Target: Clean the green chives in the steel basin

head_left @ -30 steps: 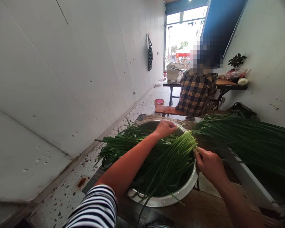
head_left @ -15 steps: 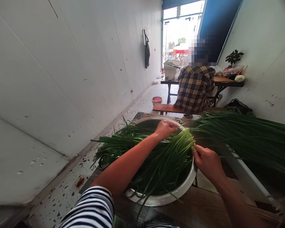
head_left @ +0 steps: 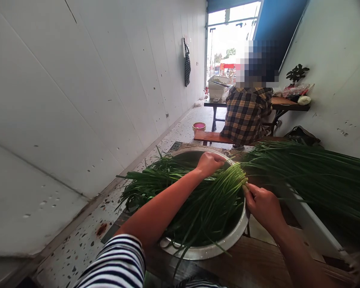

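Note:
A large metal basin (head_left: 241, 230) holds long, flat-leaved garlic chives (head_left: 204, 204), some drooping over its rim. Their pale stem ends (head_left: 238, 174) bunch together at the basin's right side. My left hand (head_left: 210, 163) reaches across above the chives, fingers pinched, with a thin green strand showing at the fingertips. To the right, my right hand (head_left: 262, 202) is closed, thumb and forefinger pinching at the edge of the stem ends. What lies between those fingertips is mostly hidden.
A big heap of long green chives (head_left: 318, 172) lies on the right over a white-edged container (head_left: 313, 224). Ahead, a person in a plaid shirt (head_left: 247, 114) sits on a wooden bench (head_left: 210, 137) at a table. A small bucket (head_left: 199, 127) stands on the floor.
The camera view has shifted very slightly. Both hands and the chives stay in nearly the same positions.

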`<state>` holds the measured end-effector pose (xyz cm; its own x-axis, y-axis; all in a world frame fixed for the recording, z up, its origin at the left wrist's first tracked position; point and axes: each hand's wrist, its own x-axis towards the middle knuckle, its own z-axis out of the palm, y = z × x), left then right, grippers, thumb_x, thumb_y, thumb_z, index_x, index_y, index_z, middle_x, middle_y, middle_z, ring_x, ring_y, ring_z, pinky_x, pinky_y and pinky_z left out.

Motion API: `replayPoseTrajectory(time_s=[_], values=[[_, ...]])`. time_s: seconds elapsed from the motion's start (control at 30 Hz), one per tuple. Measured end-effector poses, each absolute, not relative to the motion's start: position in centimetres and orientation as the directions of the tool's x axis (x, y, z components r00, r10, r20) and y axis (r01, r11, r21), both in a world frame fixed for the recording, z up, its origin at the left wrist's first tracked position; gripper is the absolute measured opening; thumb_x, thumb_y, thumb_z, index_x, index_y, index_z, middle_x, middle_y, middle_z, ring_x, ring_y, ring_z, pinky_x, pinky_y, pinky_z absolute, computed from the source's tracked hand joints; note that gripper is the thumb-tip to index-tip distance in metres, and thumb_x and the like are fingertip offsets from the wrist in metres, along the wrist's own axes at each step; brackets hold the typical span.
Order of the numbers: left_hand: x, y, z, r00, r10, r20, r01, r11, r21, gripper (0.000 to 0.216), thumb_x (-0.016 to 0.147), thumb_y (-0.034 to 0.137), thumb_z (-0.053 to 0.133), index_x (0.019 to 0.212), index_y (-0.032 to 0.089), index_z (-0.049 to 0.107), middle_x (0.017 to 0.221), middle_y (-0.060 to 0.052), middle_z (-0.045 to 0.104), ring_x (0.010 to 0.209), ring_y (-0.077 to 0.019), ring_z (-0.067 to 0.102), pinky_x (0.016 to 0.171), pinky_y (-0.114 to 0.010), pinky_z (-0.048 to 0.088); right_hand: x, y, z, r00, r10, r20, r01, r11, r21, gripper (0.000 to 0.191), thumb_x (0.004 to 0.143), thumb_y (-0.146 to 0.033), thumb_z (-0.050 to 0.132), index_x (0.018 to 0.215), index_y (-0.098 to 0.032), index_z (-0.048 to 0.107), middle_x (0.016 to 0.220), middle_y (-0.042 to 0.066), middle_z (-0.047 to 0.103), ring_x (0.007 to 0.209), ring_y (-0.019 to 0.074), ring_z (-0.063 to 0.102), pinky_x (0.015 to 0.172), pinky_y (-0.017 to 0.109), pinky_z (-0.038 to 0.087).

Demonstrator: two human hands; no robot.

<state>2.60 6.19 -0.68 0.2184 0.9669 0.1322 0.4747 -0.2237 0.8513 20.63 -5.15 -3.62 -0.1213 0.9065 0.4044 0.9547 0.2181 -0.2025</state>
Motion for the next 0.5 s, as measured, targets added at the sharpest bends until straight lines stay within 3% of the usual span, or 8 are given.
replayPoseTrajectory(time_s=[0.5], values=[[2.66, 5.61, -0.16, 0.243, 0.963, 0.113, 0.472, -0.219, 0.854, 0.018, 0.068, 0.019, 0.064, 0.083, 0.016, 0.075, 0.065, 0.0, 0.067, 0.065, -0.0106, 0.058, 0.063, -0.02, 0.046, 20.6, -5.14, -3.72, -0.123, 0.91, 0.396, 0.957, 0.214, -0.194, 0.039, 0.091, -0.036, 0.035, 0.073, -0.019, 0.065, 0.061, 0.005, 0.066, 0.053, 0.0162, 0.054, 0.053, 0.026, 0.028]])
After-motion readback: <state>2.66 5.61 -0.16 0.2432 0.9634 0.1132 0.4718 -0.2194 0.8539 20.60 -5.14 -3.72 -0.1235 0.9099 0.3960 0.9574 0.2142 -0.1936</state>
